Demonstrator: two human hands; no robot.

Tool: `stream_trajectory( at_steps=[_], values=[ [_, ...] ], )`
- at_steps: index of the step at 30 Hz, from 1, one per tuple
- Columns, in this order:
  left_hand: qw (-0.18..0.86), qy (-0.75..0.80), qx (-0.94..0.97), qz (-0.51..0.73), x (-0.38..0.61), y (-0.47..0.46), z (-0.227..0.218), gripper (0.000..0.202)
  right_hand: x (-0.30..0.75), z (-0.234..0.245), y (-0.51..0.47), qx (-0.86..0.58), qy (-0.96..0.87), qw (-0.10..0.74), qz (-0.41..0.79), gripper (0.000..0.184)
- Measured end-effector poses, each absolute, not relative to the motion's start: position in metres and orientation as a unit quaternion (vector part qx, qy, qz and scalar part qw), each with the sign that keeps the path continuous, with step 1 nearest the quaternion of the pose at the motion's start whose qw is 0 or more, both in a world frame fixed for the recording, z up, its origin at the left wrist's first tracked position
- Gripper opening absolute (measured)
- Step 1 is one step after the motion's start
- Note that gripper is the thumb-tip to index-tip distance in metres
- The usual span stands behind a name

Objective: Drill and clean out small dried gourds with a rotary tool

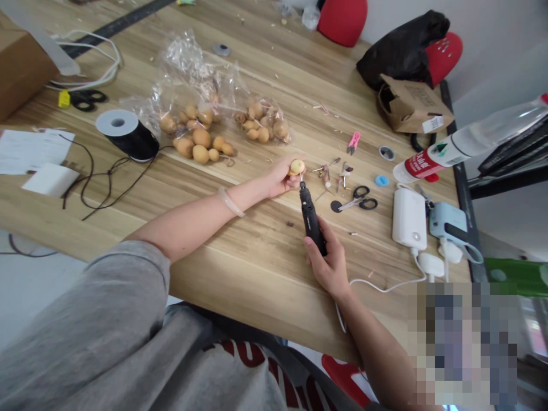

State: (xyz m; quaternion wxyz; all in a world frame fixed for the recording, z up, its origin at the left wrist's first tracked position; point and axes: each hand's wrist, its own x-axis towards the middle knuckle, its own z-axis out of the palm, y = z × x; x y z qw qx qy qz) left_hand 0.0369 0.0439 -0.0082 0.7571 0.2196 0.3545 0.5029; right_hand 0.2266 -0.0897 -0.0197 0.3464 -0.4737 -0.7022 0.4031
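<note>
1. Grey sleeve (85, 319) on the person's left arm and a grey shirt (252, 371) with red lettering lie nearest the camera. (Lower right corner is masked by a pixelated patch; contents unreadable.)
2. Left hand (278, 180) pinches a small tan gourd (297, 167), which is the item under work, held clear above the wooden table (240, 279). A pale bangle (231, 202) sits on that wrist.
3. Right hand (327, 261) is clamped around a black rotary engraver (310, 218), tilted up toward the gourd. Its thin bit (301, 178) reaches the gourd's underside and appears to touch it.
4. Hands are apart, not touching each other, and are linked only through the bit and gourd.
5. Just beyond the hands lie loose rotary bits (327, 174), steel scissors (355, 200) with black handles and a pink clipper (353, 142).
6. Farther left are two clear plastic bags (192, 74) of similar gourds, a spool of black cord (126, 136) and paper sheets (34, 151).
7. To the right are a white power bank (409, 218), a pale blue device (447, 221) and a bottle (466, 140) with a red label.
</note>
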Motion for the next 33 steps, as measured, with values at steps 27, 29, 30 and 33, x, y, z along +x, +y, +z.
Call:
stream_trajectory(
  at_steps=[27, 29, 30, 33],
  values=[
    [0.752, 0.367, 0.217, 0.502, 0.0379, 0.0418, -0.0061, 0.047, 0.2255, -0.0175, -0.0899, -0.48, -0.697, 0.344, 0.407, 0.056],
    [0.753, 0.366, 0.215, 0.503, 0.0381, 0.0418, -0.0062, 0.047, 0.2256, -0.0178, -0.09, -0.479, -0.699, 0.345, 0.404, 0.056],
    [0.753, 0.366, 0.215, 0.503, 0.0382, 0.0417, -0.0062, 0.047, 0.2257, -0.0179, -0.09, -0.478, -0.701, 0.346, 0.401, 0.055],
    [0.751, 0.364, 0.215, 0.506, 0.0384, 0.0414, -0.0059, 0.046, 0.2259, -0.0184, -0.0901, -0.478, -0.705, 0.345, 0.395, 0.055]
  ],
)
